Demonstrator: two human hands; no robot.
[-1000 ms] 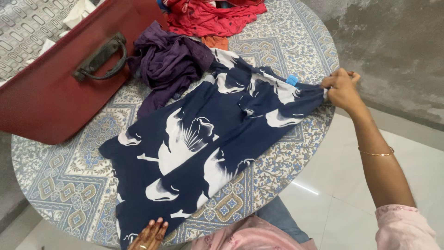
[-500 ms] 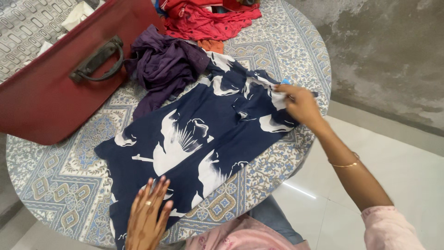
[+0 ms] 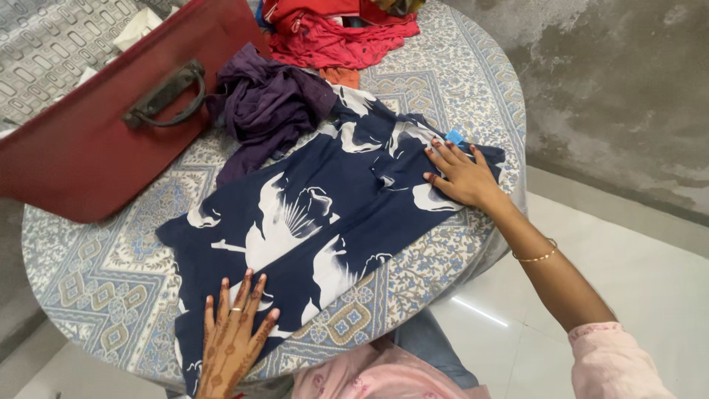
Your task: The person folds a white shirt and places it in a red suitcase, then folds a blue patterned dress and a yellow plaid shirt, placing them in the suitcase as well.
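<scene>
Standing at the far left of the round table (image 3: pixel 88 295), which is covered in a blue and tan patterned cloth, an open red suitcase (image 3: pixel 88 155) rests with its dark handle (image 3: pixel 166 92) facing the work; its lid overhangs the table edge. Next to it lies a crumpled purple garment (image 3: pixel 266 103), touching the upper edge of the navy garment with white floral print (image 3: pixel 325 214), which is spread nearly flat across the middle of the table. The left hand (image 3: pixel 233 336) lies flat, fingers spread, palm down on the near lower corner of that navy garment, gripping nothing. Further right, the right hand (image 3: pixel 458 174), also flat and unclenched, presses the far end beside a small blue tag (image 3: pixel 455 137). The two hands are well apart, one at each end. In my judgement the fabric is thin, light and limp, likely to slide on the cloth and wrinkle readily; the edges and corners offer the soundest hold. Behind, a red garment pile (image 3: pixel 332 37) sits at the far rim, with an orange scrap (image 3: pixel 341 76) just before it. The purple garment crowds the upper edge and would obstruct any move that way.
</scene>
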